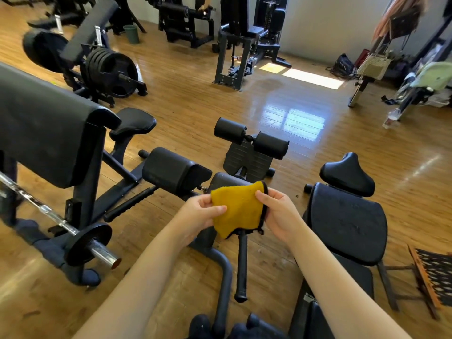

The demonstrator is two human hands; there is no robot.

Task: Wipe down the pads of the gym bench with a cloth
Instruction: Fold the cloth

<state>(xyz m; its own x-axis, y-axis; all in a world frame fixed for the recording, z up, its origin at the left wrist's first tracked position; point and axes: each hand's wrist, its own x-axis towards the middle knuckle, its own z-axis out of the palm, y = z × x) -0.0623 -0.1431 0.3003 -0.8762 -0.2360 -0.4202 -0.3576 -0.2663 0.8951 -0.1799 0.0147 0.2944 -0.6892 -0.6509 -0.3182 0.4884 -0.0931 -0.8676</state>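
Observation:
A mustard-yellow cloth (238,210) with a dark trim is held up in front of me, folded over. My left hand (198,214) pinches its left edge and my right hand (281,214) grips its right edge. Right behind the cloth stands the black gym bench: a thigh pad (175,171) to the left, a second pad (226,179) mostly hidden by the cloth, and two roller pads (252,140) farther back above a ribbed footplate (247,160). Neither hand touches a pad.
A preacher-curl bench pad (46,128) and a loaded barbell (88,243) stand at left. At right sits a black adjustable bench (347,221). A handle bar (242,267) points toward me on the wooden floor. Plate-loaded machines stand at the back.

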